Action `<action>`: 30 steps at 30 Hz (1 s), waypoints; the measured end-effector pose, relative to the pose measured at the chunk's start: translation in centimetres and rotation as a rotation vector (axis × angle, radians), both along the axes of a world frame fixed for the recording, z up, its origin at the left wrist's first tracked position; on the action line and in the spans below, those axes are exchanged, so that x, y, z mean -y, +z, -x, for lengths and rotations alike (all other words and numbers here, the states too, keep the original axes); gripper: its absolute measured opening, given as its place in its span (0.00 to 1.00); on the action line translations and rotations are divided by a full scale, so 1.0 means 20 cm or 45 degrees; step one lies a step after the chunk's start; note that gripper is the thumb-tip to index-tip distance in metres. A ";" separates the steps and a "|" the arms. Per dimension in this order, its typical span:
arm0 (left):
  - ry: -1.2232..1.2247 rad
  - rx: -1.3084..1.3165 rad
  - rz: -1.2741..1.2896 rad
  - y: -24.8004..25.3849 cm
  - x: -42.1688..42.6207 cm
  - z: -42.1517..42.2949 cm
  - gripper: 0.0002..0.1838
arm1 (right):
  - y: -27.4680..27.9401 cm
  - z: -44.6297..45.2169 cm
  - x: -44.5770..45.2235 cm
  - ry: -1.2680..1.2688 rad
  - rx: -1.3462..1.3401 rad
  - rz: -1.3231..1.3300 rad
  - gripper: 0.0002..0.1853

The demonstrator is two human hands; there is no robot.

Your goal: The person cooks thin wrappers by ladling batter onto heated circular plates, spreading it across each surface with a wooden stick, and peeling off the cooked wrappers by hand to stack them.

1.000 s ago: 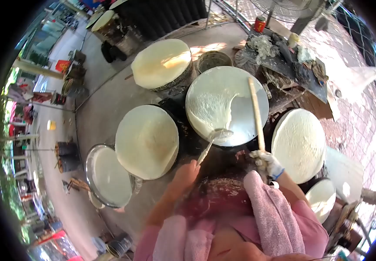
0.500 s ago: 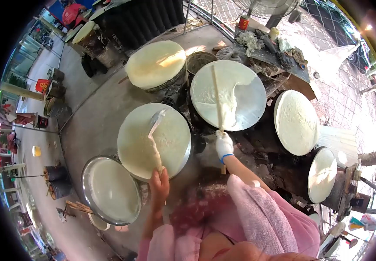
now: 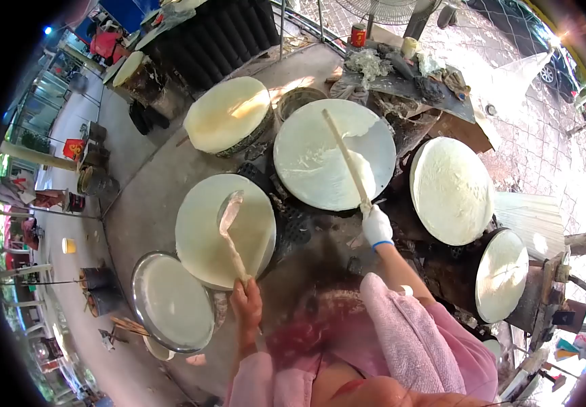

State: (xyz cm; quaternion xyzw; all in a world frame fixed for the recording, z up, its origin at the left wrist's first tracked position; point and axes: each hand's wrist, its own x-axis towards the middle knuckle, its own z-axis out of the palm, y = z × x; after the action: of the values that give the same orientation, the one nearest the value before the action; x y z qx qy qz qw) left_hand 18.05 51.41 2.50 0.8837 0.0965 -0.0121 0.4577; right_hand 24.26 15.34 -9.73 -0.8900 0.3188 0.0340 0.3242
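My bare left hand (image 3: pixel 247 302) is closed around the handle of a ladle (image 3: pixel 229 237). The ladle is coated in pale batter, and its head lies over a round griddle (image 3: pixel 187 227) covered with a cream-coloured layer. My right hand (image 3: pixel 377 227), in a white glove with a blue cuff, grips one end of a long wooden spreading stick (image 3: pixel 344 154). That stick slants across a second round griddle (image 3: pixel 299 163). Wet white batter (image 3: pixel 363 169) is heaped along the stick's right side, and a thin film coats the griddle to its left. Bare metal shows at the upper right.
A metal basin (image 3: pixel 138 302) of pale batter stands at the lower left. Other coated griddles lie at the back left (image 3: pixel 228 112), right (image 3: pixel 451 190) and far right (image 3: pixel 503 275). Behind is a cluttered low table (image 3: pixel 435 95) with a red can (image 3: pixel 358 35).
The stick has swung from nearly upright to a slant, its near end moving right with my gloved hand. The batter lump has shifted and shrunk. The ladle has moved slightly left; the view has shifted.
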 end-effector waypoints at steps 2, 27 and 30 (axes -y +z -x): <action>-0.014 0.053 -0.025 0.01 0.11 0.02 0.13 | 0.14 -0.05 0.09 -0.077 -0.112 -0.489 0.28; 0.075 -0.216 0.158 -0.24 0.34 0.13 0.04 | -0.05 -0.62 0.80 0.148 0.031 0.370 0.35; 0.073 -0.249 0.174 -0.17 0.35 0.15 0.04 | 0.07 -0.91 0.79 0.115 0.080 0.346 0.31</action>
State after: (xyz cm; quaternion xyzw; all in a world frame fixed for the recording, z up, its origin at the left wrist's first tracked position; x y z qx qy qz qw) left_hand 15.00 44.41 -0.98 0.8418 0.1650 -0.0918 0.5056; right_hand 42.36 -0.44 -8.32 -0.9398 0.2697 -0.0229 0.2087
